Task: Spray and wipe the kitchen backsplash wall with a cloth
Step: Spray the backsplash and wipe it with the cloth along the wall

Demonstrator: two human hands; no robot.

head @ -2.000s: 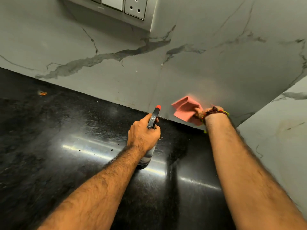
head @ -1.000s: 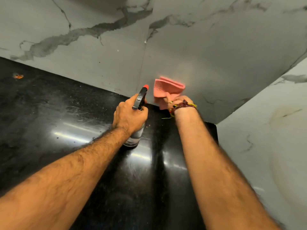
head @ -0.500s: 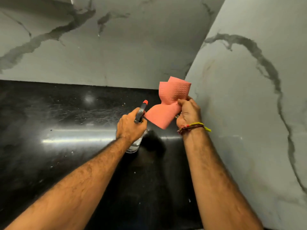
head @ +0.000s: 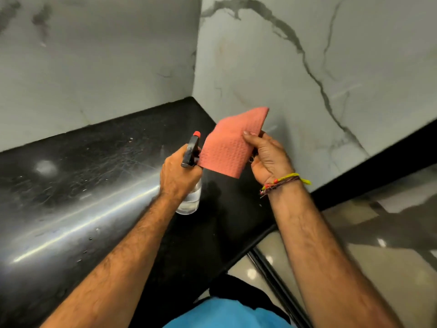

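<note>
My left hand (head: pixel 178 176) grips a clear spray bottle (head: pixel 191 197) with a black trigger head and red nozzle, upright above the black countertop (head: pixel 82 181). My right hand (head: pixel 267 157) pinches a pink textured cloth (head: pixel 229 147) by its right edge, held in the air just in front of the bottle's nozzle. The cloth is off the wall. The grey-veined marble backsplash (head: pixel 99 67) meets a side marble wall (head: pixel 295 74) at a corner behind the hands.
The glossy countertop shows streaks, droplets and a bright light reflection. Its front edge (head: pixel 238 256) runs diagonally at lower right, with polished floor tiles (head: pixel 354 245) beyond. A blue garment (head: pixel 227 316) shows at the bottom.
The cloth has come off the back wall and is now held in the air by the bottle. The view has swung right and down, showing the side wall and floor.
</note>
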